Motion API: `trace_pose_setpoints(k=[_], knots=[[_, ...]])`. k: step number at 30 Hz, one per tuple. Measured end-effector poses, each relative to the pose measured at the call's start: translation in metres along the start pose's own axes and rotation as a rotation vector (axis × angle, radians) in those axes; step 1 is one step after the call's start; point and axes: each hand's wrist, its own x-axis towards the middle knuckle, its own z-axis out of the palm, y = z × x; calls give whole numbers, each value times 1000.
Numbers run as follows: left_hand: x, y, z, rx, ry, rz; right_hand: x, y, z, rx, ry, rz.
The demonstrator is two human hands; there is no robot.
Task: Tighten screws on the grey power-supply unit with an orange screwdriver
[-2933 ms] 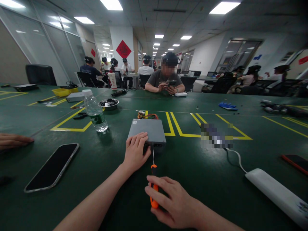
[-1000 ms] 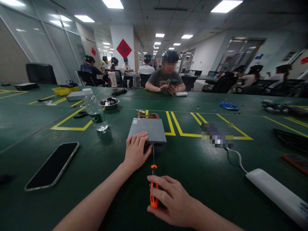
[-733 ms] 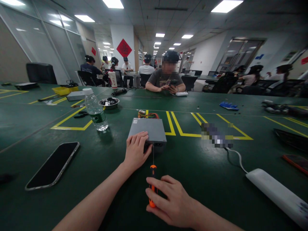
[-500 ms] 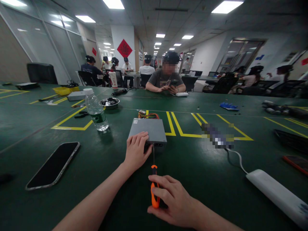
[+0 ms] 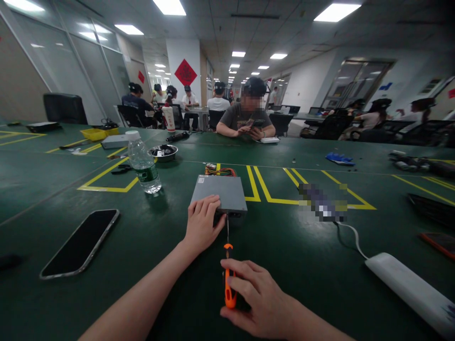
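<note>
A grey metal computer power supply (image 5: 229, 192) lies on the green table, with a bundle of coloured wires (image 5: 223, 172) at its far side. My left hand (image 5: 202, 222) grips its near left corner, fingers over the top and thumb at the near face. Between thumb and fingers of my right hand (image 5: 258, 291) is the orange handle of a screwdriver (image 5: 230, 297). Its thin shaft points away from me and meets the near face of the power supply, close to my left thumb. The tip itself is hidden.
A water bottle (image 5: 144, 166) and a metal bowl (image 5: 163, 153) of small parts stand left of the power supply. A phone (image 5: 80, 244) lies front left. To the right are a white power strip (image 5: 408, 289) and its cable. Across the table sits a person (image 5: 245, 116) holding a phone.
The screwdriver handle has turned about its own axis in my right fingers. My left hand and the power supply hold their place; the view has shifted slightly.
</note>
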Motion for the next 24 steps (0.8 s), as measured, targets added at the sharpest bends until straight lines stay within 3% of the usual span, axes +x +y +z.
trace_pose_setpoints(k=[3,11,17,24], knots=[[0,0,0,2,-1,-2,4,-2,-4,-36,-80,-37],[1,1,0,-1,4,-4,-1,1,0,-31,51,-42],[0,1,0,-4,1,-12,2,-1,-3,-46,-102,-38],[1,1,-1,-4,-5,-14,3,0,0,-46,69,-60]])
